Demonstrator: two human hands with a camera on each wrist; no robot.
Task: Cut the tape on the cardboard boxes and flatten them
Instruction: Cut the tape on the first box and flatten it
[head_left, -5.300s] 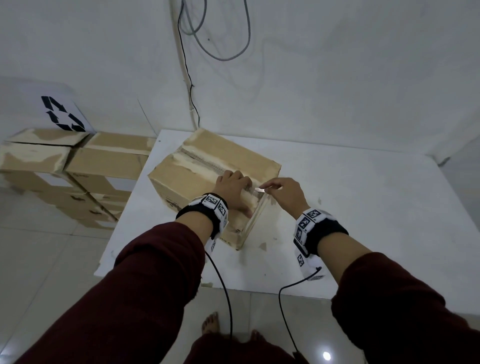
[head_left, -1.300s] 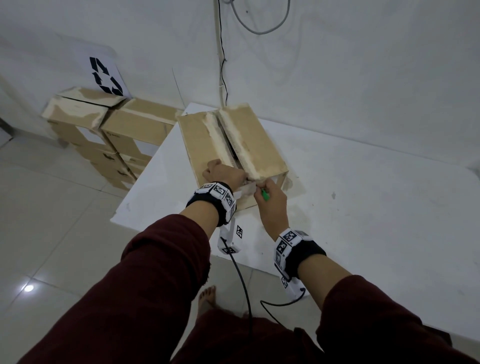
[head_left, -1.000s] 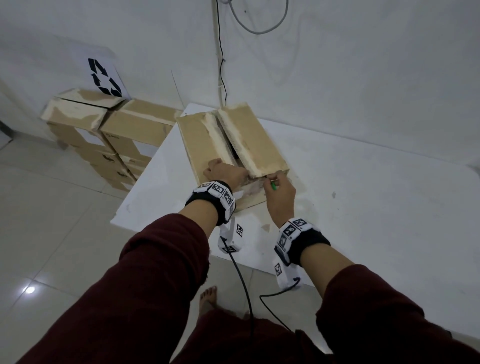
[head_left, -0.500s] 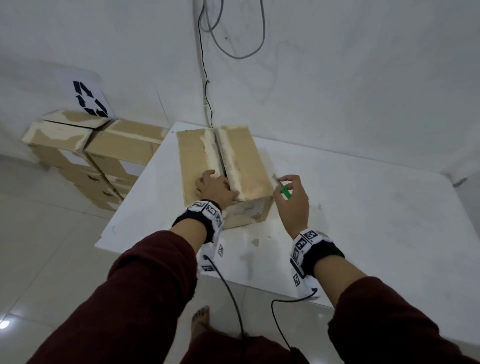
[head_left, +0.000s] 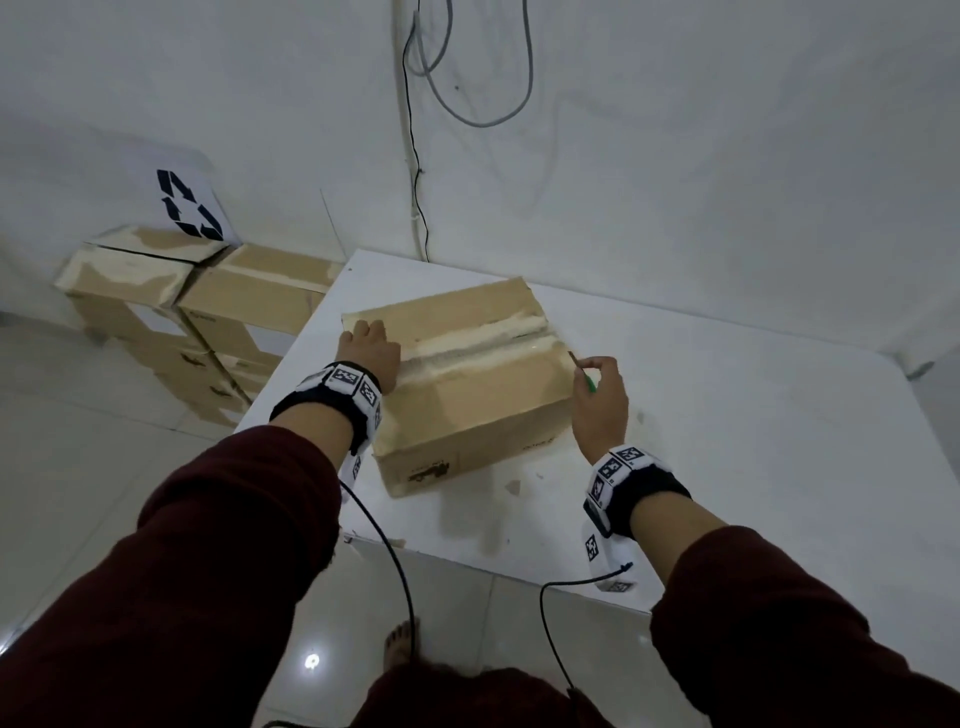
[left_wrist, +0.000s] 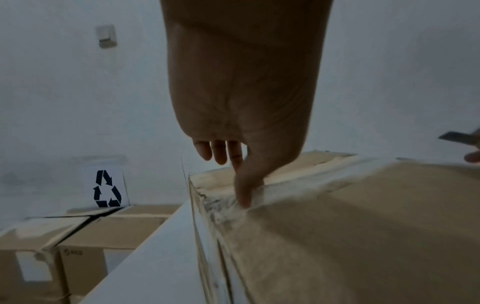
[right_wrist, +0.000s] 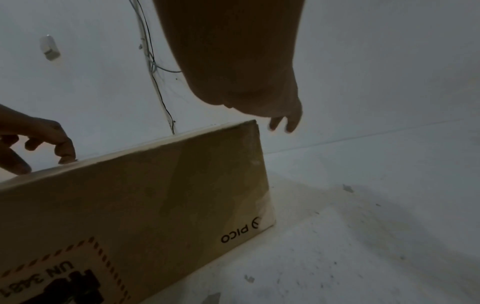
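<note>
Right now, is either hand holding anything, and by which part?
The right hand pinches a small cutter by its green handle; the left hand only rests on the box.

A: What's around besides the job itself?

B: A white worktop (head_left: 727, 415), scuffed and specked with small scraps near its front edge. It stands against a white wall (head_left: 675, 156).

A: Anything on that wall?

B: Grey cables (head_left: 467, 104) loop down it, with a thin black wire running to the worktop's back edge. To the left, a white sheet with a black recycling symbol (head_left: 189, 210) leans there. The left wrist view shows a small white wall fitting (left_wrist: 106, 36).

A: And below?

B: A glossy tiled floor (head_left: 78, 493) reflecting a light.
</note>
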